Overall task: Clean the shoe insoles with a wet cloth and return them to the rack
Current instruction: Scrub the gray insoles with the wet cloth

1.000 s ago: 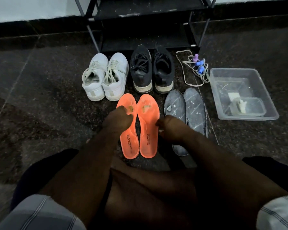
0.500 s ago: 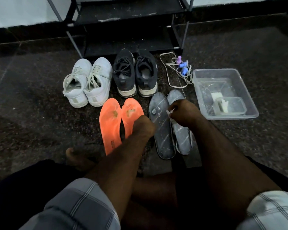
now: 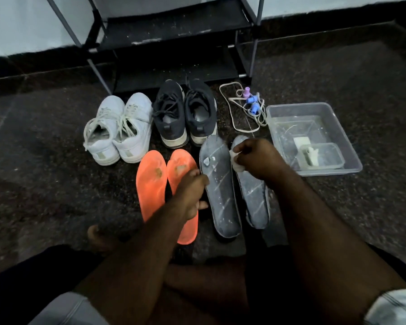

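Note:
Two orange insoles [image 3: 150, 184] lie side by side on the dark floor, each with a brown stain near the toe. To their right lie two grey insoles, a left one [image 3: 220, 195] and a right one [image 3: 256, 198], both streaked with white. My right hand [image 3: 258, 158] grips a white wet cloth [image 3: 236, 161] and presses it on the toe part of the right grey insole. My left hand [image 3: 190, 193] lies over the right orange insole, its fingers and thumb curled at the left grey insole's edge. The black shoe rack [image 3: 174, 31] stands behind.
White sneakers [image 3: 117, 130] and dark sneakers [image 3: 185, 113] stand in front of the rack. A clear plastic tub [image 3: 309, 104] with water and a small container [image 3: 321, 156] sits at the right. A cord with purple and blue pegs [image 3: 249, 106] lies beside it. My crossed legs fill the foreground.
Both hands moved right from the orange insoles to the grey pair. My right hand now presses the cloth on the right grey insole; my left hand reached the left grey insole's edge.

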`<action>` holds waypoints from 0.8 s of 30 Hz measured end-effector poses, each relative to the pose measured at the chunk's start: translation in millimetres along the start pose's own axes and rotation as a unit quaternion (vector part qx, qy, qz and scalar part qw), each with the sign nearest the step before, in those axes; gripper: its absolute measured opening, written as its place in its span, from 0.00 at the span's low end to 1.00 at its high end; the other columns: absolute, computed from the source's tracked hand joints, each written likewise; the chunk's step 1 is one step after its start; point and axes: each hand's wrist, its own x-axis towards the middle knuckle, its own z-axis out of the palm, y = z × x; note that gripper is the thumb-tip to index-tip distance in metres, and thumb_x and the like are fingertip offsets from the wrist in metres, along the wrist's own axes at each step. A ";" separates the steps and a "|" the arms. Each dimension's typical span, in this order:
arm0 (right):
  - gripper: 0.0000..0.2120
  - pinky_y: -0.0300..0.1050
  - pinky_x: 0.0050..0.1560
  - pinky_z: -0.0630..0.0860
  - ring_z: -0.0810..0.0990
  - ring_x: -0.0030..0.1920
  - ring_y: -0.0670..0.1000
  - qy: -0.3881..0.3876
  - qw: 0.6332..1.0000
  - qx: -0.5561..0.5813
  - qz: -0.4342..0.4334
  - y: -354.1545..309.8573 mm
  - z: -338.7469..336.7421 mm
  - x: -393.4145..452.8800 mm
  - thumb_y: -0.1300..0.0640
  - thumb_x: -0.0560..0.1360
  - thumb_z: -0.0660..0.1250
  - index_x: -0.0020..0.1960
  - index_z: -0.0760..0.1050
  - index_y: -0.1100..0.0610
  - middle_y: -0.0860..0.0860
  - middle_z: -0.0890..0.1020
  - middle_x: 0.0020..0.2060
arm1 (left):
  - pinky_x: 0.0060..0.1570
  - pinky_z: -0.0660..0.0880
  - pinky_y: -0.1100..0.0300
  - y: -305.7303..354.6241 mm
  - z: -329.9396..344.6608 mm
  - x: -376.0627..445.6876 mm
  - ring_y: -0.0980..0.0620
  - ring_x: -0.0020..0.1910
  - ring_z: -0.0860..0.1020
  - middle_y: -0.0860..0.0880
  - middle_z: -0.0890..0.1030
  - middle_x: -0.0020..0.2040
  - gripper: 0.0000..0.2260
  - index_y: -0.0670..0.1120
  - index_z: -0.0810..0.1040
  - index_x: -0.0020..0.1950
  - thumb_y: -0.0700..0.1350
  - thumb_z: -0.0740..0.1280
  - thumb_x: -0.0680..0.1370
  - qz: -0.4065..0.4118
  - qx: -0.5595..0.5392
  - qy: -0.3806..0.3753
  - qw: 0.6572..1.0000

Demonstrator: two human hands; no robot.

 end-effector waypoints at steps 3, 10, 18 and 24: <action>0.08 0.51 0.44 0.80 0.81 0.38 0.56 -0.035 0.977 0.211 -0.010 -12.5 0.6 -10.3 0.73 0.73 0.67 0.43 0.79 0.61 0.57 0.82 0.36 | 0.46 0.78 0.49 15.1 -17.1 -17.1 0.45 0.49 0.80 0.45 0.82 0.50 0.13 0.50 0.79 0.52 0.36 0.59 0.75 0.008 -0.045 -0.023 0.999; 0.09 0.39 0.35 0.79 0.80 0.36 0.48 -0.060 0.954 0.291 -0.045 -51.3 21.3 -43.4 0.72 0.74 0.68 0.50 0.79 0.61 0.52 0.81 0.38 | 0.46 0.79 0.50 40.5 -51.9 -55.4 0.44 0.47 0.81 0.43 0.81 0.53 0.17 0.46 0.78 0.58 0.35 0.59 0.73 0.030 -0.149 -0.092 0.984; 0.08 0.54 0.45 0.81 0.83 0.41 0.53 -0.110 0.941 0.320 -0.035 -60.4 42.2 -68.9 0.70 0.75 0.68 0.50 0.80 0.60 0.55 0.83 0.40 | 0.74 0.60 0.36 47.9 -56.5 -62.2 0.36 0.64 0.73 0.34 0.73 0.69 0.36 0.40 0.72 0.73 0.64 0.68 0.74 0.019 -0.292 -0.192 0.937; 0.09 0.44 0.36 0.80 0.82 0.36 0.49 -0.087 0.957 0.266 -0.078 -62.5 29.7 -63.7 0.71 0.73 0.69 0.50 0.80 0.61 0.52 0.83 0.37 | 0.54 0.77 0.43 49.3 -53.9 -53.3 0.39 0.51 0.81 0.37 0.81 0.57 0.34 0.41 0.82 0.62 0.68 0.58 0.76 0.018 -0.311 -0.235 0.921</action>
